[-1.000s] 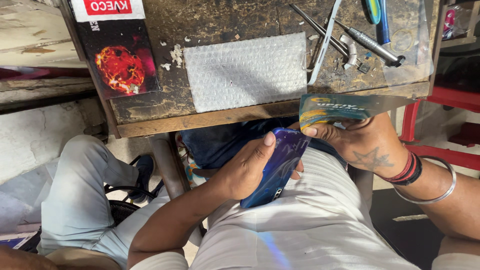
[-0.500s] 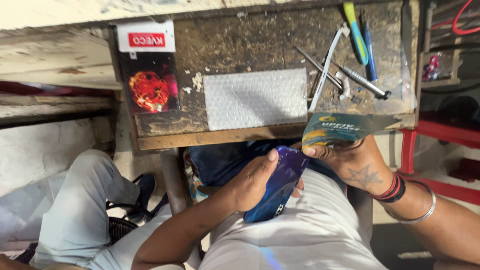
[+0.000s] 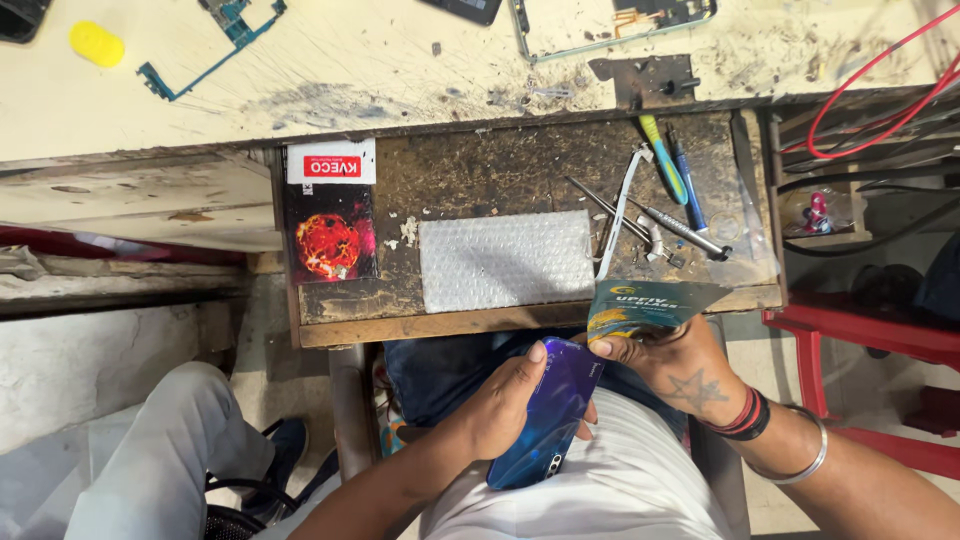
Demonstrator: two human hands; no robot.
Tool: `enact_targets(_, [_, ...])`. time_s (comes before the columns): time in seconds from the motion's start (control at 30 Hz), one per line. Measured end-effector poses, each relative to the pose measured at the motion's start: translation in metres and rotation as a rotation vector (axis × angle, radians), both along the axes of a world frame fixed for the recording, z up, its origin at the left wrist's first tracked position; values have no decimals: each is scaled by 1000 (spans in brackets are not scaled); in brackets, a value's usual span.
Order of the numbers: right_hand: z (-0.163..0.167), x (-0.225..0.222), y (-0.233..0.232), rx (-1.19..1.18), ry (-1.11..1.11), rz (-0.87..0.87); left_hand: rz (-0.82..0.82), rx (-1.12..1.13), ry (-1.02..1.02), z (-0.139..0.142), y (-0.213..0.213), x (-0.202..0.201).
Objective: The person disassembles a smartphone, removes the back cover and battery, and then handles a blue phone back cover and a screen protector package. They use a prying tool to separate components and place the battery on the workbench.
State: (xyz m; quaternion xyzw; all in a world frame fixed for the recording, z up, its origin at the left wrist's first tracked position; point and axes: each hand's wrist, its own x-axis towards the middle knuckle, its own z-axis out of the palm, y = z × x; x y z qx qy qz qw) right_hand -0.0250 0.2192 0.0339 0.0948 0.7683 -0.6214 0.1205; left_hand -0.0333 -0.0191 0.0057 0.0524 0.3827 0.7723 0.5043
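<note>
My left hand (image 3: pixel 497 402) holds a glossy blue-purple phone (image 3: pixel 545 425) back side up over my lap, just below the front edge of a pulled-out wooden drawer (image 3: pixel 520 320). The thumb lies along the phone's left edge. My right hand (image 3: pixel 685 368), with a star tattoo, red bands and a metal bangle at the wrist, pinches a teal and yellow flat packet (image 3: pixel 650 303). Its fingertips rest at the phone's top corner. The packet stands tilted above the phone, against the drawer's edge.
The drawer holds a bubble-wrap sheet (image 3: pixel 505 260), a dark box with a red planet picture (image 3: pixel 328 225), tweezers and screwdrivers (image 3: pixel 650 220) and pens (image 3: pixel 668 165). On the worktop are a circuit board (image 3: pixel 215 40), a yellow disc (image 3: pixel 97 43) and a phone frame (image 3: pixel 610 20). Red wires (image 3: pixel 870 100) and a red stool (image 3: pixel 860 335) are on the right.
The view has tipped upward, bringing the pale worktop and its parts into sight. Both hands keep the same hold on phone and packet with hardly any shift.
</note>
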Motion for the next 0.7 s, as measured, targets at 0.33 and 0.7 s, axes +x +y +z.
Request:
enact_targets(0.33, [0,-3,-3,4,-2,-10,21,9,-1,-5,1,0])
enact_targets(0.7, [1,-8,-6,-64,24,-2,24,48,-51,-4,2,-2])
